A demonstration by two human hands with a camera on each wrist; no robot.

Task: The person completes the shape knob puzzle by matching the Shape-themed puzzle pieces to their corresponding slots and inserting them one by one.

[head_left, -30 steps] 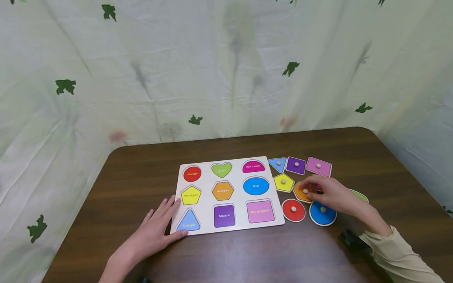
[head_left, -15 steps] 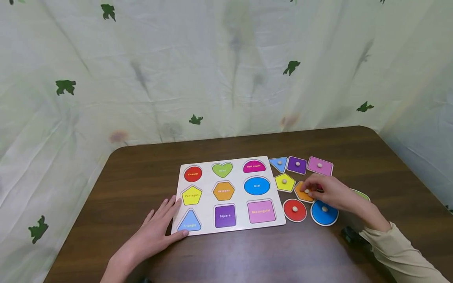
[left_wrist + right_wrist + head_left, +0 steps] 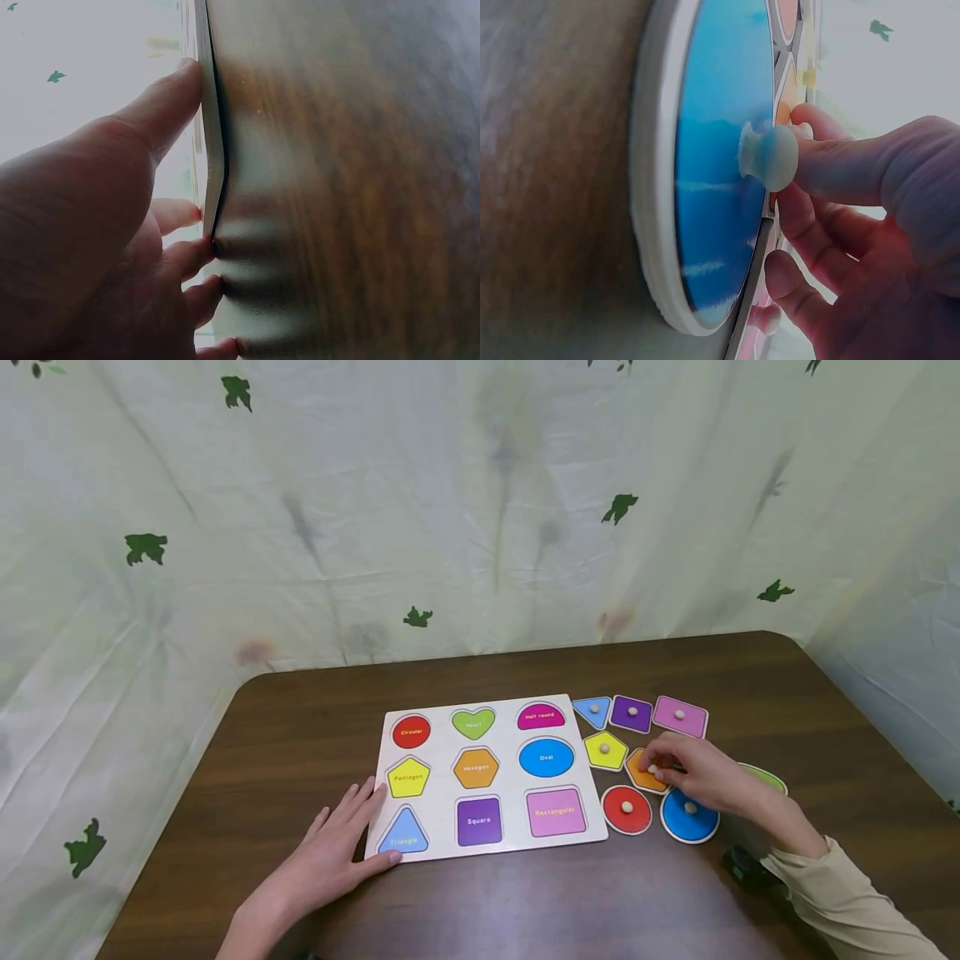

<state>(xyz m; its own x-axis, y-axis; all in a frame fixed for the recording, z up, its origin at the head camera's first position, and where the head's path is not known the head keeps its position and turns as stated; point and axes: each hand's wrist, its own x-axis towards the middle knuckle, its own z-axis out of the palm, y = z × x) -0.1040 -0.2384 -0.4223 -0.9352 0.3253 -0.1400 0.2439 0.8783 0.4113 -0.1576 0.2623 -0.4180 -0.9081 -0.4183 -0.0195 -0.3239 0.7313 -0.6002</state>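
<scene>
Head view with both wrist views. The right hand (image 3: 705, 774) is seen among the loose pieces to the right of the white wooden shape-puzzle board (image 3: 487, 781); its thumb and forefinger are curled in a pinch on the small wooden knob of the orange hexagon piece (image 3: 643, 770), which lies flat on the dark brown wooden table (image 3: 525, 902). The matching orange hexagon recess (image 3: 476, 768) is printed at the board's centre, so the held piece lies to the right of it, well apart, and the right hand is much the nearer. Just beside that hand are found the blue round piece (image 3: 720, 172), the red round piece (image 3: 626, 809) and the yellow pentagon piece (image 3: 604, 749); a green piece (image 3: 765, 776) is partly hidden behind the wrist. The left hand (image 3: 330, 852) is laid flat with fingers straight, the fingertips (image 3: 184, 82) touching the board's near-left edge, holding nothing.
</scene>
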